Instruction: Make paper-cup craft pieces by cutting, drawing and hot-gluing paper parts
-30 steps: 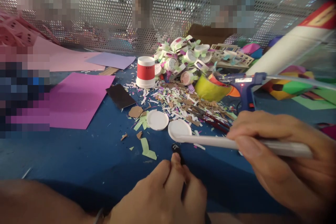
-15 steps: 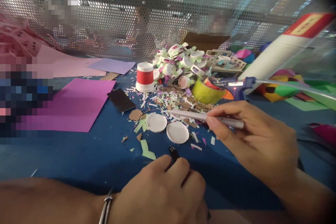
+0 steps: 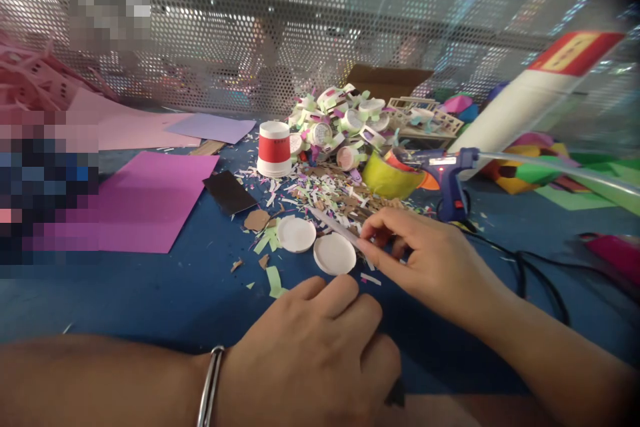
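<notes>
My left hand [image 3: 313, 353], with a silver bracelet at the wrist, is closed low in the middle. A bit of something black [image 3: 396, 393] shows beneath its fingers; the rest is hidden. Between thumb and fingers, my right hand [image 3: 410, 247] pinches a slim white stick [image 3: 333, 221], which points up and left over paper scraps [image 3: 325, 190]. Just below the stick, two shallow white discs with raised rims lie side by side, the left disc [image 3: 296, 234] and the right disc [image 3: 334, 254]. A brown cardboard disc [image 3: 257, 219] lies further left.
Behind the scraps stand a red-and-white paper cup [image 3: 274, 150] and a heap of decorated white cup pieces [image 3: 345, 120]. A blue glue gun [image 3: 450, 177] rests by a yellow bowl-shaped piece [image 3: 387, 177], its cable trailing right. Purple paper [image 3: 150, 203] and a black card [image 3: 230, 192] lie left.
My right hand has moved left and slightly down with the white stick, bringing it over the discs' edge. The black tip ahead of my left hand is now out of sight.
</notes>
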A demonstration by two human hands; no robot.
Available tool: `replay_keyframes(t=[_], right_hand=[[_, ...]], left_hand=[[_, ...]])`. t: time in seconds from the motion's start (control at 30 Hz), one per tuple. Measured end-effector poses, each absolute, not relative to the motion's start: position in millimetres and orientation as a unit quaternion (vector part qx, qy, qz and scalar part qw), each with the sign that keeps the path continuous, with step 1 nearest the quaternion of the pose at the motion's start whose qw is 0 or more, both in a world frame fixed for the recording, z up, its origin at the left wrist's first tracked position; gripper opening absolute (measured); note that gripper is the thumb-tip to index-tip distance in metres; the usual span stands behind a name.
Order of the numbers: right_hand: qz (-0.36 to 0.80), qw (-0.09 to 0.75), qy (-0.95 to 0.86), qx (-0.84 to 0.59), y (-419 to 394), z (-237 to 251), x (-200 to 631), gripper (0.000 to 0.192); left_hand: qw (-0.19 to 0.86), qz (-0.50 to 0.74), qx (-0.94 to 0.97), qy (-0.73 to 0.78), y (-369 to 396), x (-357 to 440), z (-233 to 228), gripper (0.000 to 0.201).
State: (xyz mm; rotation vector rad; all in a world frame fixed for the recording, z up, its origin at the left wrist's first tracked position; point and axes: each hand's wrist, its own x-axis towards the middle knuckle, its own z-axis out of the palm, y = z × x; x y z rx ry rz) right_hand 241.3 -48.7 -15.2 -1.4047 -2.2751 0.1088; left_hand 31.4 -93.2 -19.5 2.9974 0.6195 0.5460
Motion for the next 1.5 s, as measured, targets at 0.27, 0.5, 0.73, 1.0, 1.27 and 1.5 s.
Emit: replay_keyframes(t=[0.27, 0.5, 0.73, 1.0, 1.27, 1.5], right_hand=[[0.034, 0.262, -0.781, -0.566, -40.9, -7.6, 261.1, 0.011], [0.058, 0.149, -0.761, -0.629, -31.5, -6.6, 274.5, 0.015], [0.062, 0.099, -0.770, -0.627, -30.6, -9.0, 281.4, 0.018], [0.047, 0.057, -0.788, -0.612, -29.9, -9.2, 281.4, 0.019], [0.058, 0.051, -0.808, -0.585, -32.6, -2.9, 279.1, 0.023], [0.151, 0.182, -0.761, -0.604, -37.6, 2.6, 278.9, 0.028]], left_hand=[[0.053, 0.147, 0.962, 0.226, -91.4, 29.1, -17.4, 0.018], [0.078, 0.082, 0.959, 0.260, -88.0, 24.4, -10.5, 0.022], [0.151, 0.010, 0.956, 0.250, -86.3, 25.9, -9.2, 0.019], [0.428, 0.137, 0.802, 0.393, -59.2, 21.4, 1.9, 0.019], [0.590, 0.202, 0.670, 0.403, -38.0, 19.5, -1.4, 0.016], [0.621, 0.259, 0.628, 0.391, -33.4, 19.8, -2.3, 0.013]])
